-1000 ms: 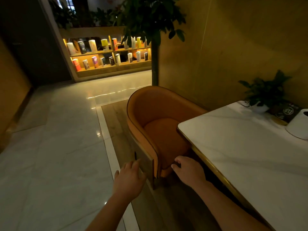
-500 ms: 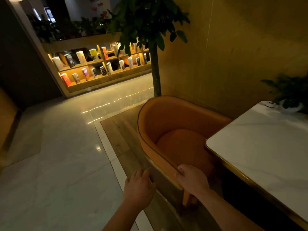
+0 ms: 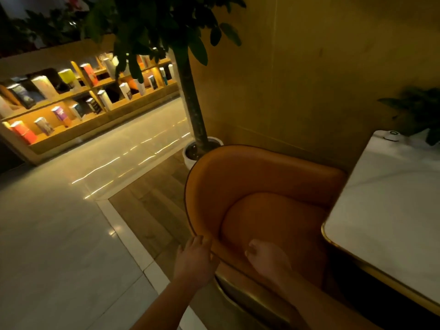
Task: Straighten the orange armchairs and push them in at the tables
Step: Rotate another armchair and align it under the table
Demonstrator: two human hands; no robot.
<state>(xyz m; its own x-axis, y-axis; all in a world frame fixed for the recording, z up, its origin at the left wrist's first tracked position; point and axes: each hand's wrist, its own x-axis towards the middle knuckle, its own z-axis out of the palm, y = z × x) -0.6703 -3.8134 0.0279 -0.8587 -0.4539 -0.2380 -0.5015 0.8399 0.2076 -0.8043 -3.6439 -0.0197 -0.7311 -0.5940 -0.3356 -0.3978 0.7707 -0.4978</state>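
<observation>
Orange armchair (image 3: 262, 182) on the wooden floor strip (image 3: 147, 206), its open front turned to the white table (image 3: 392, 222) and its seat reaching the table's gilt edge. Its curved back lies toward the potted tree (image 3: 192, 110) and the wall (image 3: 309, 79).

My left hand (image 3: 195, 260) lies outside the near arm with fingers nearly straight, their tips pressed on the rim. I judge it is placed there to steer the shell sideways.

My right hand (image 3: 266, 258) reaches over that arm into the chair. The dim light hides whether its fingers grip the padding or merely rest there, so I cannot tell.

With one hand on each face of the arm, I can turn the chair. It looks almost pushed in but sits slightly askew.
</observation>
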